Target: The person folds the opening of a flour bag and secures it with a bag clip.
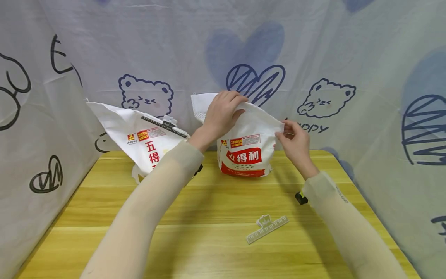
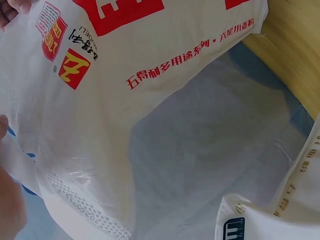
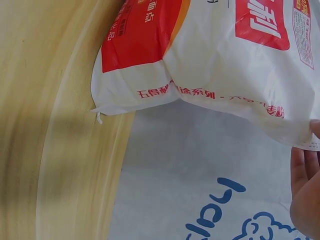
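Note:
A white flour bag [image 1: 259,122] with red print stands upright at the back of the table, its top edge raised. My left hand [image 1: 224,114] grips that edge near the middle, fingers bent over it. At the bag's upper right corner, my right hand [image 1: 296,144] pinches the material between thumb and fingers. The top left part of the bag [image 2: 85,130] juts out past the left hand. In the right wrist view, the lower end of the bag [image 3: 220,70] rests on the wood and its corner meets the right fingertips [image 3: 300,162].
Left of it leans a second flour bag [image 1: 125,128], its top closed by a black piano-key clip [image 1: 165,126]. A clear piano-key clip [image 1: 267,228] lies on the wooden table [image 1: 216,252]. A small black-and-yellow object [image 1: 301,197] sits by the right sleeve. Printed cloth [image 1: 313,46] hangs behind.

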The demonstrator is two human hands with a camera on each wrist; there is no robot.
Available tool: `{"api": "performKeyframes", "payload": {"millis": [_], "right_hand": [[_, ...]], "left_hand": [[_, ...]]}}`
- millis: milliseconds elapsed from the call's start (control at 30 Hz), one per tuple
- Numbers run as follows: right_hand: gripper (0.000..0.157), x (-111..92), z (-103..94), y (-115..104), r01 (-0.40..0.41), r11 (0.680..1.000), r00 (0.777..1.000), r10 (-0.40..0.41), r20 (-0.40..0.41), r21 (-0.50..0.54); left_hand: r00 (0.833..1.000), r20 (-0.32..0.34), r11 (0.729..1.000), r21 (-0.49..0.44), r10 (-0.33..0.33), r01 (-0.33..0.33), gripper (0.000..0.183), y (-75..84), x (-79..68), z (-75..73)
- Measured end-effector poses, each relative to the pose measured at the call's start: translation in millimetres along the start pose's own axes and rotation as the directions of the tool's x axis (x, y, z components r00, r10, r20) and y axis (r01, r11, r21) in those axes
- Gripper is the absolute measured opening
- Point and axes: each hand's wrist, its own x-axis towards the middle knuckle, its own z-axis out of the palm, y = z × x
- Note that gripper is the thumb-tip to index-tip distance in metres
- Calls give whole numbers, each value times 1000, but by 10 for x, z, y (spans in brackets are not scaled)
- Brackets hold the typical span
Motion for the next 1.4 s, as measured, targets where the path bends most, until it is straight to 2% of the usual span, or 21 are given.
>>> {"api": "performKeyframes", "payload": {"millis": [233, 433, 567, 733, 833, 967, 1067, 1133, 1233, 1400], "right_hand": [[28, -25, 25, 8, 52, 998, 997, -54, -55, -40], [12, -48, 43, 19, 110, 992, 988, -116, -100, -62], [12, -60, 38, 35, 95, 994, 992, -100, -77, -63], [16, -85, 31, 46, 44, 999, 999, -44, 3, -17], [20, -101, 19, 39, -7, 1000, 997, 5, 74, 20], [35, -119, -1, 50, -52, 998, 985, 48, 164, 22], [42, -131, -4, 72, -52, 999, 981, 49, 188, 11], [41, -135, 3, 82, -44, 999, 983, 40, 179, 20], [38, -141, 19, 85, -41, 998, 987, 35, 156, 37], [31, -138, 53, 73, -49, 998, 989, 42, 139, 47]], "left_hand": [[998, -50, 999, -21, 33, -34, 9, -12, -67, -22], [996, -62, 997, -32, 63, -65, 7, -29, -108, -46], [994, -62, 995, -41, 87, -89, 7, -24, -127, -64], [988, -71, 987, -69, 137, -142, 7, -45, -157, -84], [989, -32, 985, -85, 148, -150, 9, -63, -174, -111], [990, 110, 993, -79, 91, -82, 24, -66, -194, -155], [975, 219, 998, -53, 27, -16, 38, -51, -191, -170], [966, 259, 999, -38, -7, 17, 39, -44, -179, -167], [964, 263, 999, -27, -31, 39, 34, -31, -153, -164], [973, 228, 998, -29, -43, 51, 24, -11, -89, -166]]}}
